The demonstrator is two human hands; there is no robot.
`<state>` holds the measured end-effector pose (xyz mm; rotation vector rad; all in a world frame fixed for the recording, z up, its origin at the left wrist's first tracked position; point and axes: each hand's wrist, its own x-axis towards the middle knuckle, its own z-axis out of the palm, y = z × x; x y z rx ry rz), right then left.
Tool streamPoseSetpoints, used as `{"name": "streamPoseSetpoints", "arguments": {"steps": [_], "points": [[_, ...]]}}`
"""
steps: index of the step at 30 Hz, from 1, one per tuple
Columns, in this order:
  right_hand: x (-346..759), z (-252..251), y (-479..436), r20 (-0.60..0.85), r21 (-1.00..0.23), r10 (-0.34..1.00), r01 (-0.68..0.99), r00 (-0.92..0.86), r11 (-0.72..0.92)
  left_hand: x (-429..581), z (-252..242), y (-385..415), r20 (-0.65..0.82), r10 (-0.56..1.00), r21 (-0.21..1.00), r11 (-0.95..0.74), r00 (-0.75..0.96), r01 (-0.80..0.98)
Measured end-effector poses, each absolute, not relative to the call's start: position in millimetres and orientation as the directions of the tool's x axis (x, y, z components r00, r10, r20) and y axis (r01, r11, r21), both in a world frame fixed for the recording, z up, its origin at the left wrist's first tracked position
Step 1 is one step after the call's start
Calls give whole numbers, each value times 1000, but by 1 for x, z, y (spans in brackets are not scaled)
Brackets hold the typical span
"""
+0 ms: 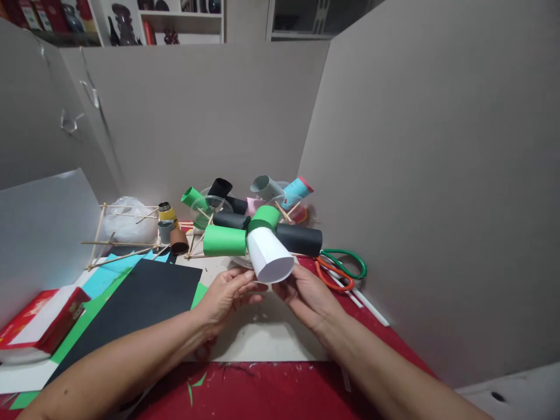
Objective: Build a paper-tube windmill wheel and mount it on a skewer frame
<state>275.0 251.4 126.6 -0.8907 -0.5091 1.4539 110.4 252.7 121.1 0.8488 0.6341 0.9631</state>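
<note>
A white paper tube (269,255) is held up over the table, its open end toward me. My left hand (227,294) has its fingers pressed against the tube's lower left rim. My right hand (306,297) pinches the lower right rim. Just behind the tube stands a craft model of paper rolls on wooden sticks: a green roll (224,240), a black roll (300,239), a green ring (265,217) and several more rolls further back.
Black paper sheet (135,306) and green and blue sheets lie at the left, with a red-and-white box (41,321). Scissors (339,269) with green and orange handles lie at the right. A stick frame (118,239), small paint jars and grey cardboard walls surround the red table.
</note>
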Motion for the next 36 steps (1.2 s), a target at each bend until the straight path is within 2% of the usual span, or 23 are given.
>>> {"name": "streamPoseSetpoints", "arguments": {"steps": [5, 15, 21, 27, 32, 36], "points": [[266, 130, 242, -226, -742, 970, -661, 84, -116, 112, 122, 252, -106, 952, 785, 257, 286, -564], [260, 128, 232, -242, -718, 970, -676, 18, -166, 110, 138, 262, -144, 976, 805, 212, 165, -555], [283, 126, 202, -317, -793, 935, -495, -162, -355, 86, 148, 267, -113, 989, 873, 145, 96, -465], [325, 127, 174, -242, -852, 970, -471, -33, -229, 51, 153, 268, -106, 988, 939, 137, 113, -316], [349, 122, 155, -212, -867, 971, -479, 106, -137, 37, 139, 269, -218, 955, 948, 256, 202, -188], [356, 115, 150, -192, -899, 976, -417, 103, -133, 41, 124, 271, -302, 900, 935, 344, 315, -84]]}}
